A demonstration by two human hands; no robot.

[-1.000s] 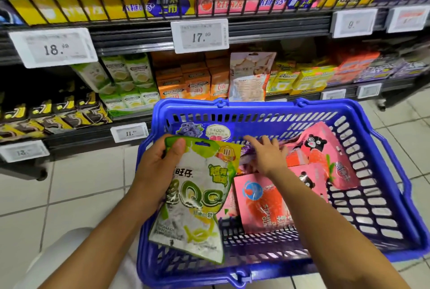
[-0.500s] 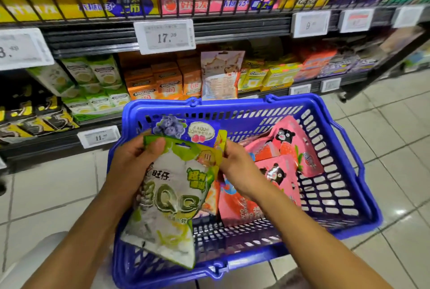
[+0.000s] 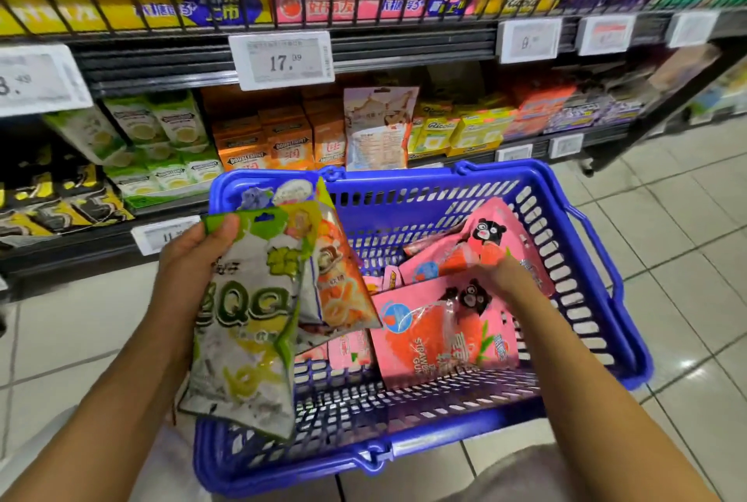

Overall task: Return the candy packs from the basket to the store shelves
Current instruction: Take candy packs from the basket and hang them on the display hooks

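Left hand (image 3: 190, 259) grips a green candy pack (image 3: 246, 323) plus an orange one (image 3: 343, 283) at frame left; right hand (image 3: 505, 271) pinches a pink pack (image 3: 456, 255) inside the blue basket (image 3: 586, 242).

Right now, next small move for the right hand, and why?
Probably lift the pink bear pack out of the blue basket: the right hand is already pinching its lower edge, while the left hand grips a fan of packs fronted by the green QQ pack.
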